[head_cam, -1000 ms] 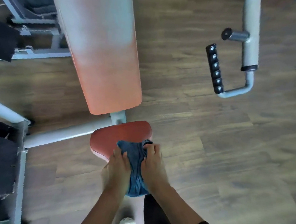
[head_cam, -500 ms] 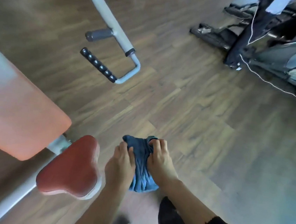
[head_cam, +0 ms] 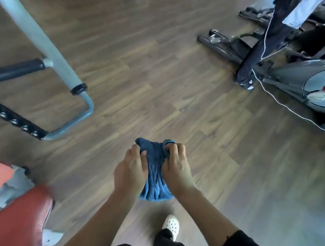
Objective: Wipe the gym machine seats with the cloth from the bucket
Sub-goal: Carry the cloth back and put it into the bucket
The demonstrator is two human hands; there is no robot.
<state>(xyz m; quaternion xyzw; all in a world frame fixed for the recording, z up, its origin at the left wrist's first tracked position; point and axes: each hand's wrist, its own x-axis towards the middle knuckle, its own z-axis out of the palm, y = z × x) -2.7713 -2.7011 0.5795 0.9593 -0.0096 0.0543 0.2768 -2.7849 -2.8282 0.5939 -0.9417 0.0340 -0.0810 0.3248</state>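
1. Gripping the blue cloth (head_cam: pixel 155 174), your left hand (head_cam: pixel 131 171) and right hand (head_cam: pixel 176 167) have fingers curled tight into it.
2. Cloth's bunched midair, right of the red seat (head_cam: pixel 17 219).
3. Grey handle bar (head_cam: pixel 45 50) sits beyond that seat.

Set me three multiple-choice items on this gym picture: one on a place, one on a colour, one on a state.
1. Where does the red seat show?
A) upper right
B) lower left
C) centre of the view

2. What colour is the cloth?
A) white
B) yellow
C) blue

3. How is the cloth held?
A) by the left hand and the right hand together
B) by one hand alone
C) by nothing, it lies on the seat

Key: 1 B, the seat sits at the lower left edge. 2 C, the fabric is plainly blue. 3 A, fingers of both hands curl into it.
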